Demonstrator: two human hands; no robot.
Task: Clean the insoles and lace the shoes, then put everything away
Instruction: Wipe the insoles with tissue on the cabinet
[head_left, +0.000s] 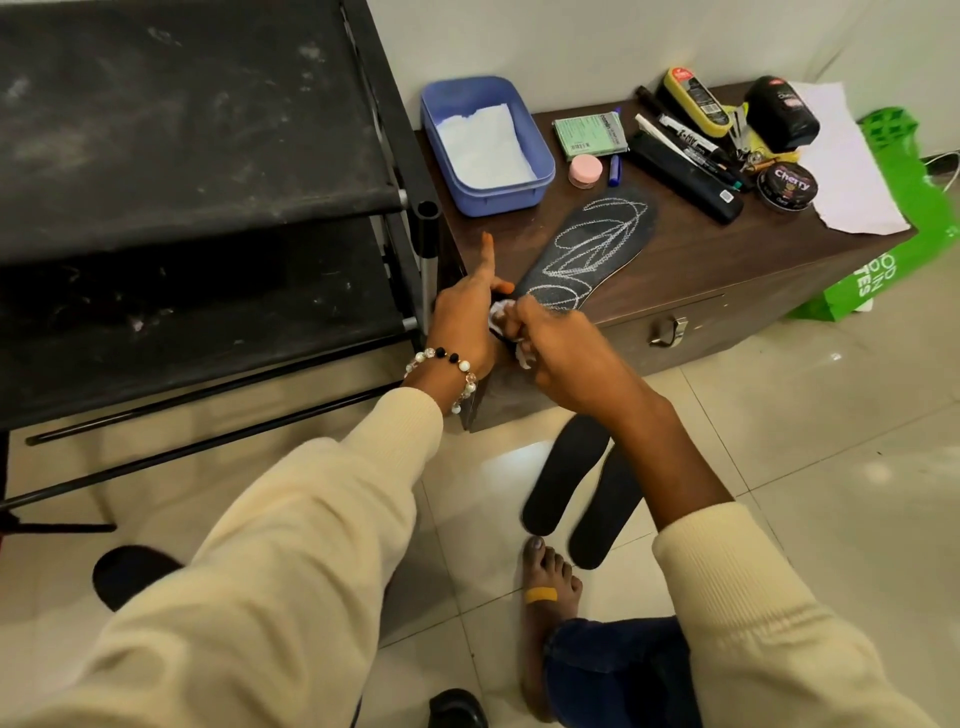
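Both hands at the heel end of a chalk-scribbled insole (592, 249), centre of frame.

The insole lies flat on the dark wooden chest (701, 260), toe toward upper right, heel at the chest's near left corner. Left hand (465, 322) holds that heel end, index finger pointing straight up, other fingers curled; beaded bracelet (447, 374) on the wrist. Right hand (556, 348), just beside it, pinches a crumpled white wipe (501, 314) against the heel. Two plain black insoles (582, 488) lie on the floor tiles below the right forearm. Blue tub (540, 171) with white paper stands on the chest's far left.
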